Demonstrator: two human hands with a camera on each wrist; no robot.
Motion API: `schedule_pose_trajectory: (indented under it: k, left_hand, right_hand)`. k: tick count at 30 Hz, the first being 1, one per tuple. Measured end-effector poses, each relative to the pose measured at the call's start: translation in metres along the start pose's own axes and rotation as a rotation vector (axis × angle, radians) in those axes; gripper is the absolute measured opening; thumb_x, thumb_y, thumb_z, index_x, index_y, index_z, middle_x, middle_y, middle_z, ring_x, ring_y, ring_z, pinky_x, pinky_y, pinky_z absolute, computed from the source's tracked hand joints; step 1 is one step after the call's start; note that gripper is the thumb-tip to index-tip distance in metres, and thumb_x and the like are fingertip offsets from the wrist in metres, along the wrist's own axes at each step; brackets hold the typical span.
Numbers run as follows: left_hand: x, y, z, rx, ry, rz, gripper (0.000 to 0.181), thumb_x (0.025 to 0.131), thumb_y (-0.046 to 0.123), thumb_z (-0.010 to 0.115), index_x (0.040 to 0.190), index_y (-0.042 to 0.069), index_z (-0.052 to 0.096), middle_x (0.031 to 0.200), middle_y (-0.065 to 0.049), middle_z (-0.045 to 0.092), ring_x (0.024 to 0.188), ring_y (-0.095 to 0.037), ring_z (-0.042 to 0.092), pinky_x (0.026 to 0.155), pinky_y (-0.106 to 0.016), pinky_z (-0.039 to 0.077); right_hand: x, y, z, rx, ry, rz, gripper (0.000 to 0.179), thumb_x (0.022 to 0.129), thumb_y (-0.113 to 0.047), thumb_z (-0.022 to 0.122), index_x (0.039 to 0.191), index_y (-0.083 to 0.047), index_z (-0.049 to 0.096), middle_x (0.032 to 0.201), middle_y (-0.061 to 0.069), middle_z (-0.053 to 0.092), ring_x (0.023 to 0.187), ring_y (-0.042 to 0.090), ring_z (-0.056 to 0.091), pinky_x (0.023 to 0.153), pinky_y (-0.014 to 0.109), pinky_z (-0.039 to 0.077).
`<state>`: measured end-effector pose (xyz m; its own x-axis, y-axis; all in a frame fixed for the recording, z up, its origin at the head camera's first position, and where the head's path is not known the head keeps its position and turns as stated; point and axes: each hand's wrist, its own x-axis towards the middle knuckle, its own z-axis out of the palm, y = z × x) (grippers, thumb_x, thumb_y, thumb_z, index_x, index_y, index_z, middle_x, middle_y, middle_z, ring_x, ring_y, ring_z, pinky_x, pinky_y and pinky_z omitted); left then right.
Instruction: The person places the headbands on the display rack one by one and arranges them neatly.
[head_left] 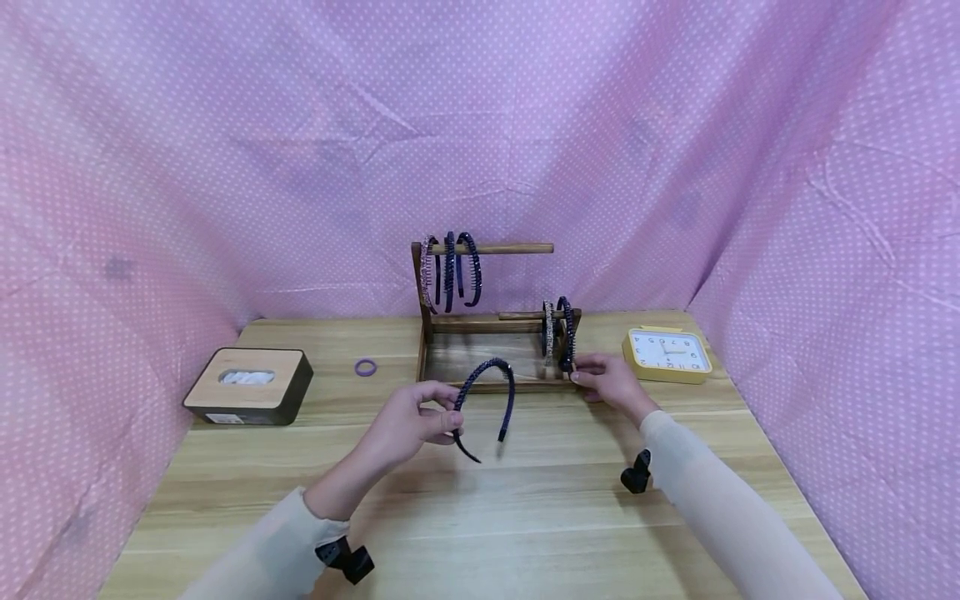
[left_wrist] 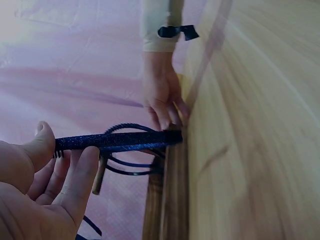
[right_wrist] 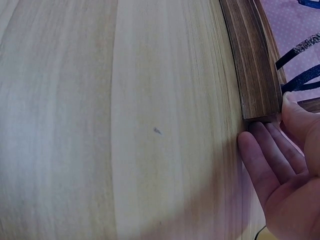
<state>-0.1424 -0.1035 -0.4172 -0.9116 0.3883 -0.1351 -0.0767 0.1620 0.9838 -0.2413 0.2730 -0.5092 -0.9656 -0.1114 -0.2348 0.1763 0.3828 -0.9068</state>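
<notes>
My left hand pinches a dark blue beaded headband between thumb and fingers, in front of a wooden headband rack. The held headband's ends point down, above the table. At the rack's front right corner, my right hand grips the wood. Its thumb lies close to the lower end of a dark headband on the short lower rod; whether it touches that headband I cannot tell. Beside it hangs a pale, sparkly headband. A pink headband and dark headbands hang on the upper rod.
A tissue box with a wooden top stands at the left. Between it and the rack lies a purple ring. A yellow clock is right of the rack. Pink dotted cloth surrounds the wooden table.
</notes>
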Motion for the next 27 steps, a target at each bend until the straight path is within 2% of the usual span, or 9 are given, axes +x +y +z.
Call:
schedule_pose_trajectory:
  k: [3,6,10,13,17,19,27]
  left_hand:
    - [0.005,0.006,0.004,-0.016,0.017,0.01,0.03,0.093,0.004,0.074,0.12,-0.005,0.065,0.105,-0.02,0.07,0.091,-0.024,0.076,0.081,-0.04,0.064]
    - [0.01,0.01,0.008,0.015,0.035,0.028,0.03,0.09,0.005,0.078,0.117,-0.004,0.067,0.105,-0.017,0.07,0.091,-0.023,0.076,0.082,-0.038,0.064]
    - [0.022,0.011,0.014,0.111,0.095,0.075,0.027,0.085,0.008,0.083,0.108,0.001,0.071,0.101,-0.011,0.07,0.087,-0.019,0.075,0.078,-0.033,0.063]
    - [0.032,0.009,0.017,0.218,0.164,0.143,0.024,0.082,0.009,0.086,0.102,0.005,0.072,0.096,-0.007,0.071,0.082,-0.016,0.072,0.075,-0.03,0.062]
    - [0.044,0.006,0.021,0.345,0.251,0.214,0.025,0.08,0.013,0.088,0.099,0.009,0.073,0.091,-0.003,0.073,0.08,-0.014,0.069,0.075,-0.03,0.06]
    - [0.049,0.006,0.022,0.372,0.283,0.229,0.025,0.08,0.013,0.088,0.1,0.009,0.073,0.09,-0.003,0.074,0.08,-0.016,0.069,0.076,-0.031,0.06]
    - [0.069,0.004,0.026,0.35,0.363,0.216,0.032,0.081,0.009,0.087,0.108,0.007,0.071,0.091,-0.006,0.072,0.082,-0.02,0.072,0.076,-0.033,0.062]
  right_hand:
    - [0.0,0.001,0.0,-0.003,0.0,-0.001,0.051,0.1,-0.015,0.068,0.144,0.005,0.053,0.138,0.027,0.061,0.114,0.038,0.068,0.085,0.042,0.063]
    - [0.001,0.001,0.0,-0.002,0.0,0.001,0.05,0.1,-0.014,0.068,0.144,0.005,0.053,0.138,0.027,0.061,0.114,0.037,0.069,0.085,0.042,0.063]
    - [0.001,0.001,0.0,0.004,0.004,0.005,0.05,0.1,-0.014,0.068,0.144,0.005,0.053,0.138,0.027,0.061,0.112,0.037,0.069,0.084,0.042,0.063]
    - [0.001,0.001,0.0,-0.001,0.003,0.003,0.05,0.1,-0.015,0.069,0.144,0.004,0.053,0.138,0.027,0.061,0.112,0.036,0.07,0.084,0.042,0.063]
    - [0.002,0.001,0.0,0.002,0.004,0.001,0.05,0.1,-0.015,0.069,0.144,0.004,0.053,0.138,0.027,0.061,0.112,0.036,0.069,0.085,0.042,0.063]
    - [0.002,0.002,0.0,0.006,0.005,0.002,0.05,0.1,-0.015,0.069,0.144,0.004,0.054,0.138,0.027,0.062,0.113,0.037,0.069,0.085,0.043,0.063]
    - [0.001,0.001,0.0,0.015,0.001,0.002,0.051,0.099,-0.014,0.069,0.145,0.003,0.052,0.139,0.027,0.061,0.115,0.04,0.068,0.087,0.046,0.063]
